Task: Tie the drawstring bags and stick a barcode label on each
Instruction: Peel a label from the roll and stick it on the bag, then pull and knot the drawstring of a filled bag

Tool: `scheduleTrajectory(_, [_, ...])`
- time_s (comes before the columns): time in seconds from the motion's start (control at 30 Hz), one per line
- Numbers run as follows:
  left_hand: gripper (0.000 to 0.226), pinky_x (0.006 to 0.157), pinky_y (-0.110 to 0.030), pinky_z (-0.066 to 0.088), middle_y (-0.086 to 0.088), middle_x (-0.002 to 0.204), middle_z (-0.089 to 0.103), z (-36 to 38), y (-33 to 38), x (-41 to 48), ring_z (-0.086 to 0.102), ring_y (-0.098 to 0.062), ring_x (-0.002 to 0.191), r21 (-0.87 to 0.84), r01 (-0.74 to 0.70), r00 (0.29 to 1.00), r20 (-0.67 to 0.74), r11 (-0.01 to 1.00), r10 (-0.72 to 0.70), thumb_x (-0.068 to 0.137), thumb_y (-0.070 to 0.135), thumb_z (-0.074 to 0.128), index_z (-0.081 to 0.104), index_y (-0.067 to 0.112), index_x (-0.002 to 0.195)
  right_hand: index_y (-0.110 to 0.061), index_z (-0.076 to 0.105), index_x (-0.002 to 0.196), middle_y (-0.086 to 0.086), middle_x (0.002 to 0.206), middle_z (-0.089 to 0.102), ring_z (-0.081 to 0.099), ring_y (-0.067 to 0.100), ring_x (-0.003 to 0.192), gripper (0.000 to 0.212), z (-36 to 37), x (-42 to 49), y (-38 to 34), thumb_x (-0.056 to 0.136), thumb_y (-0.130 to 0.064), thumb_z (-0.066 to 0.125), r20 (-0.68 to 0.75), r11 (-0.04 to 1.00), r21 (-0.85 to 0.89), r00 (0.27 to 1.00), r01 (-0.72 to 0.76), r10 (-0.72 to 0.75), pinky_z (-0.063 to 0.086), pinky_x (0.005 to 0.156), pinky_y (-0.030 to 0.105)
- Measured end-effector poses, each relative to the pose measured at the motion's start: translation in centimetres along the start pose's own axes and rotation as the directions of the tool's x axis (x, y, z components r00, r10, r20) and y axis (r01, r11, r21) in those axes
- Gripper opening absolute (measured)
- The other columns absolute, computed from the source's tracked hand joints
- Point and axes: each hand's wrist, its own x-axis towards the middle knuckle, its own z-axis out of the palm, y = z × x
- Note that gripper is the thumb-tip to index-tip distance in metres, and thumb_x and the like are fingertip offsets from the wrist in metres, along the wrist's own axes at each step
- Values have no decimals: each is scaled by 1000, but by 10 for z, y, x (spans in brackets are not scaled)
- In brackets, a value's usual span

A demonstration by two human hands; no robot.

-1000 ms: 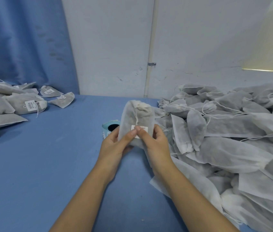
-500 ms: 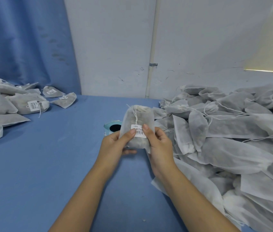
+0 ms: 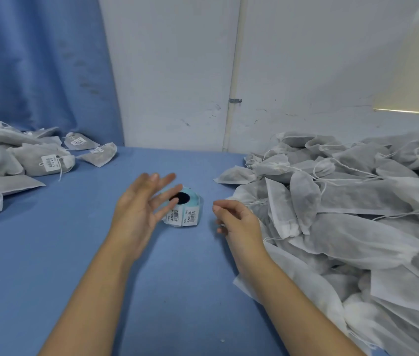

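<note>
Label roll between left hand and right hand, bag heap alongside.

A flat table covered in blue cloth fills the lower part of the frame. Near the centre lies a small roll of white barcode labels on pale blue backing, its dark core facing upward. The right side holds a large heap of white non-woven drawstring bags with loose strings. At the left edge lies a smaller cluster of filled grey-white bags, several bearing a white barcode sticker.
</note>
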Motion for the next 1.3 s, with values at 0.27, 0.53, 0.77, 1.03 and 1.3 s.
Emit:
scheduleTrajectory(0.27, [20,62,-18,48,3,73,73,34,-25,-13,64,-7,59,372,-32,997,83,928,1,95,6,51,68,15,92,-15,49,121,4,122,47,43,24,110,43,-15,3,3,86,-38,58,207,-55,-978,885,203,-418,36,87,33])
scheduleTrajectory(0.53, [21,57,-14,46,5,70,71,37,-39,-14,62,-6,57,450,-23,998,56,893,-2,94,3,50,67,15,89,-11,52,117,7,119,52,45,26,111,27,-24,8,1,91,-12,48,147,145,-962,883,233,-445,33,91,32])
scheduleTrajectory(0.77, [17,61,-19,49,6,103,69,41,-45,-12,69,-9,72,453,-63,998,50,889,45,94,15,55,64,26,103,-24,56,100,-10,98,64,59,5,91,25,-12,3,-14,89,-2,54,-99,882,-277,901,382,-422,47,84,23])
scheduleTrajectory(1.03, [36,81,-26,50,11,110,64,41,-49,-12,61,-9,87,543,-112,993,90,833,75,86,17,68,57,30,117,-16,59,95,-6,85,62,57,5,77,21,-14,6,-13,92,0,47,-123,969,-77,963,233,-241,47,68,16])
scheduleTrajectory(1.3, [20,60,-15,48,18,72,67,43,-46,-14,55,0,62,589,-230,970,79,775,229,76,13,76,67,31,78,-21,55,117,-5,117,59,51,8,91,45,-12,-3,-14,73,-16,49,-71,885,-201,895,420,-441,43,84,20])
